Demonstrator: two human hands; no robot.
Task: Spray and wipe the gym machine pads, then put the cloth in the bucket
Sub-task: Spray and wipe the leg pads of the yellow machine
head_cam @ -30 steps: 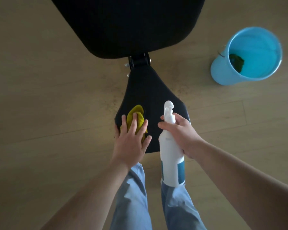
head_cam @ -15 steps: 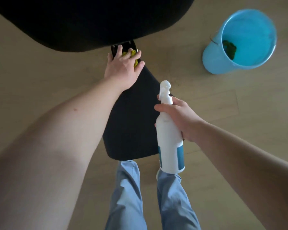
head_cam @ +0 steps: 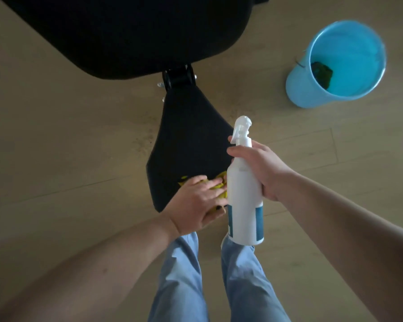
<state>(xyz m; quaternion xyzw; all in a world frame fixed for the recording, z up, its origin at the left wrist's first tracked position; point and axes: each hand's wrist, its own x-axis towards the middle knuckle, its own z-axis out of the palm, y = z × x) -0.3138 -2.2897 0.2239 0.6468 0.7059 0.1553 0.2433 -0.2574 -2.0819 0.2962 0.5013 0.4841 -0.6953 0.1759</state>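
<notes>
A narrow black seat pad (head_cam: 186, 135) runs down the middle, joined by a hinge to a larger black pad (head_cam: 130, 31) at the top. My left hand (head_cam: 198, 203) presses a yellow cloth (head_cam: 219, 182) flat against the near end of the narrow pad, fingers straight and pointing right. My right hand (head_cam: 258, 166) grips the neck of a white spray bottle (head_cam: 244, 196) with a blue label, held upright just right of the cloth. A light blue bucket (head_cam: 298, 89) stands on the floor at the upper right.
The floor (head_cam: 56, 147) is pale wooden boards all around the pads. A dark green item (head_cam: 321, 74) lies inside the bucket. My legs in light blue trousers (head_cam: 179, 280) stand right below the narrow pad's near end.
My left hand has pulled the cloth from the hinge end of the narrow pad back to its near end, fingers now turned rightward. The bottle stays in my right hand.
</notes>
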